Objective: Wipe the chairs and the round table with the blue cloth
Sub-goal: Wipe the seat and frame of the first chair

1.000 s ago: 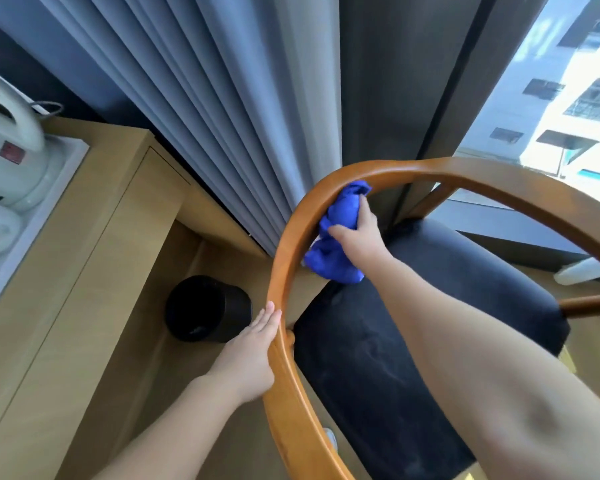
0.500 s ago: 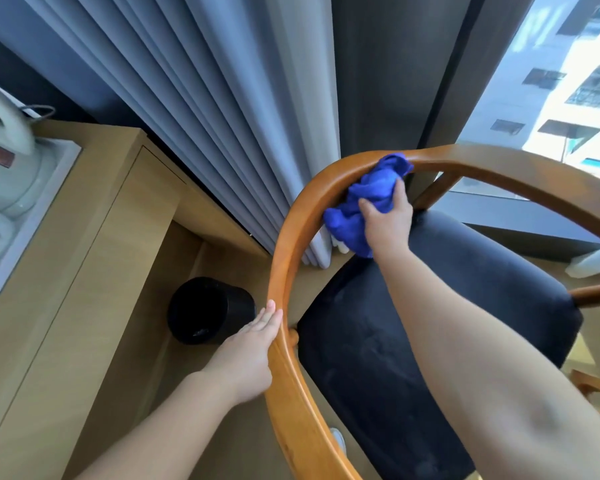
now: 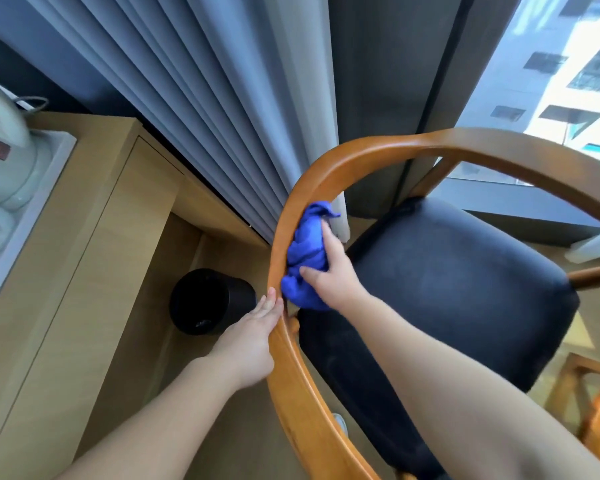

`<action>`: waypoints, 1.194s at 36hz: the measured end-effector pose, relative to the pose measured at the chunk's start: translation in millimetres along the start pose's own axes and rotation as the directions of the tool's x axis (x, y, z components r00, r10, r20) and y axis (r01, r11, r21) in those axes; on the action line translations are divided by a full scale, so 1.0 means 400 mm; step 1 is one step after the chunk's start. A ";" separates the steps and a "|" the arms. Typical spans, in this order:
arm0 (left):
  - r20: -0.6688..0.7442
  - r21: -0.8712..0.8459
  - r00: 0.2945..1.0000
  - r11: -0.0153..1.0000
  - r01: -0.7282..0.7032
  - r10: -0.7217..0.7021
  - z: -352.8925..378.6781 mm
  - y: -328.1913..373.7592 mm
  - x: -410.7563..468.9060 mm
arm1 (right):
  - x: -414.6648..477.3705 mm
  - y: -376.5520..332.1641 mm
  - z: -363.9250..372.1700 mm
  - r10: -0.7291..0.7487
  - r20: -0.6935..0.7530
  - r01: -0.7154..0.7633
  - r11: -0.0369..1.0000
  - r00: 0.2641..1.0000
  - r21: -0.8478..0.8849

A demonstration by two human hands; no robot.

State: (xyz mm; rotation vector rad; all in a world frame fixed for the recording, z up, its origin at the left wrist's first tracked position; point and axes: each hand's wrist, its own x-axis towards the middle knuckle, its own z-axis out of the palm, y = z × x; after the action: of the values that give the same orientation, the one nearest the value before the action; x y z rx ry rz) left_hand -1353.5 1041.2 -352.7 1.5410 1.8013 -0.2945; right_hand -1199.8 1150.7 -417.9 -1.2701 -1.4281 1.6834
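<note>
Blue cloth (image 3: 305,251) bunched against the inner face of the chair's curved wooden rail (image 3: 278,237), my right hand (image 3: 329,275) curled round it, pressing it there, my left hand (image 3: 250,341) flat on the rail's outer side just beside the cloth, fingers straight, holding nothing.

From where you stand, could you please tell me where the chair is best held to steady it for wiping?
Probably its curved wooden rail, from the outer left side, just below the blue cloth: the rail is slim and rounded there, and the left hand rests against it while the right hand presses the cloth.
</note>
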 end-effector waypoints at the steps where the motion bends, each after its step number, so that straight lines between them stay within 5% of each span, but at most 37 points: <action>1: 0.002 0.005 1.000 1.000 -0.005 0.005 -0.002 0.000 0.001 | -0.014 0.016 0.004 0.020 0.040 -0.019 1.000 0.999 -0.008; 6: 0.009 0.025 1.000 1.000 0.004 -0.004 -0.007 0.001 0.002 | 0.013 0.028 -0.042 0.039 0.061 -0.035 0.998 0.997 -0.054; 12: -0.001 0.033 1.000 0.999 0.023 -0.023 0.003 -0.006 0.005 | 0.143 -0.048 -0.141 0.008 -0.304 0.011 0.998 0.953 0.062; 15: -0.011 0.026 1.000 0.999 0.023 -0.023 0.010 -0.015 0.008 | 0.159 -0.064 -0.164 0.036 -0.314 -0.017 0.998 0.949 0.062; 18: -0.006 0.001 1.000 1.000 0.004 -0.004 0.007 -0.025 0.011 | 0.122 -0.056 -0.119 0.058 -0.225 -0.045 0.997 0.973 0.062; 21: -0.033 -0.041 0.999 0.999 0.015 -0.016 -0.012 -0.023 0.006 | 0.042 -0.033 -0.061 0.110 0.023 -0.107 0.989 0.994 -0.101; 25: -0.102 -0.038 0.993 0.998 0.055 -0.058 -0.041 -0.003 -0.024 | -0.100 -0.012 -0.020 0.288 0.329 -0.154 0.913 0.899 -0.378; 29: -0.138 -0.067 0.989 0.997 0.040 -0.049 -0.067 0.024 -0.078 | -0.231 -0.032 -0.043 0.426 0.361 -0.239 0.855 0.829 -0.461; 36: -0.183 0.004 0.942 0.958 -0.286 0.282 -0.128 0.104 -0.204 | -0.468 -0.111 -0.133 0.470 0.133 -0.375 0.819 0.873 -0.434; 43: -0.156 0.151 0.659 0.677 -0.721 0.736 -0.142 0.268 -0.349 | -0.668 -0.240 -0.197 0.395 -0.139 -0.415 0.894 0.908 -0.169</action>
State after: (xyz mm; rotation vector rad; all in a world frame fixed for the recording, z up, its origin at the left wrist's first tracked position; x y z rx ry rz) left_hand -1274.3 997.1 -191.5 2.2780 1.1530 0.2076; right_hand -1041.2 970.9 -246.5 -1.8434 -1.3597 1.7361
